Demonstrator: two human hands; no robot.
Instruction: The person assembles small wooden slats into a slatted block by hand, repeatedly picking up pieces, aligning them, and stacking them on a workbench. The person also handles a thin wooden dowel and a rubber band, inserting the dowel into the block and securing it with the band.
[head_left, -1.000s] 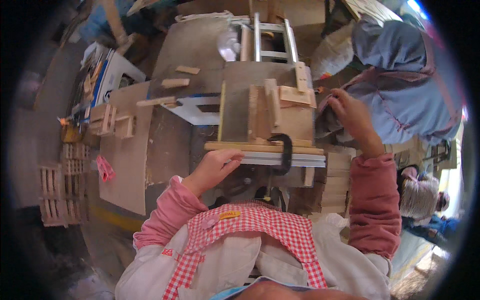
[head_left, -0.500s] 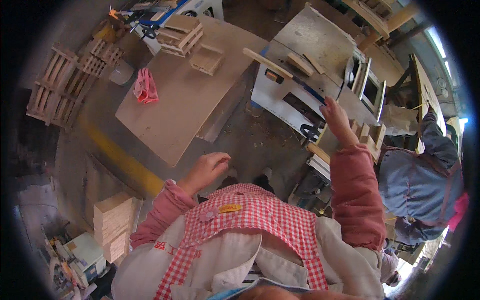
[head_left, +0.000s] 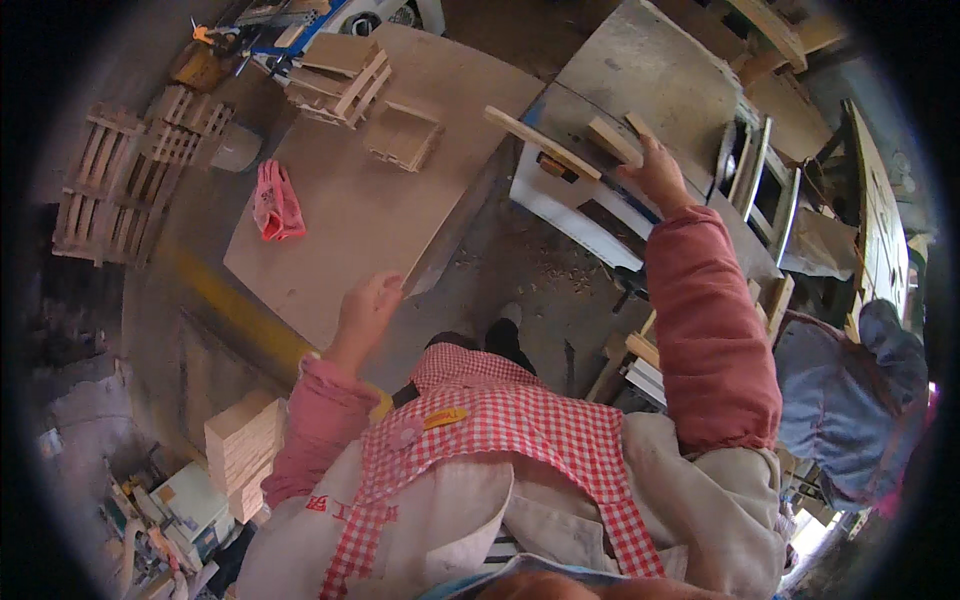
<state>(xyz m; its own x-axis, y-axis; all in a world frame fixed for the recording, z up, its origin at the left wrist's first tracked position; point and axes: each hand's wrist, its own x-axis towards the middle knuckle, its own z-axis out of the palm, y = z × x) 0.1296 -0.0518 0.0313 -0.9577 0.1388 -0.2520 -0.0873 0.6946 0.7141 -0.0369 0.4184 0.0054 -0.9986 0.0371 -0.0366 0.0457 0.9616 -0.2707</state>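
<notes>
My right hand (head_left: 662,180) reaches out over the machine table with thumb and fingers apart. It is at the near ends of a short wooden block (head_left: 614,140) and a thin wooden strip (head_left: 636,123); whether it touches them I cannot tell. A longer wooden strip (head_left: 540,142) lies to the left along the front of the white-sided machine (head_left: 568,218). My left hand (head_left: 366,315) hangs loosely by the near edge of the brown worktable (head_left: 330,230), fingers slightly bent, with nothing visible in it.
Pink gloves (head_left: 276,202), a shallow wooden box (head_left: 404,136) and a slatted wooden crate (head_left: 345,85) sit on the worktable. Slatted wooden racks (head_left: 100,190) stand at far left, a wood stack (head_left: 243,448) nearer. A person in blue-grey clothes (head_left: 850,400) is at right.
My right hand has moved away from me, from the machine's near edge to the wooden pieces. My left hand has shifted left, toward the worktable. The view has turned slightly.
</notes>
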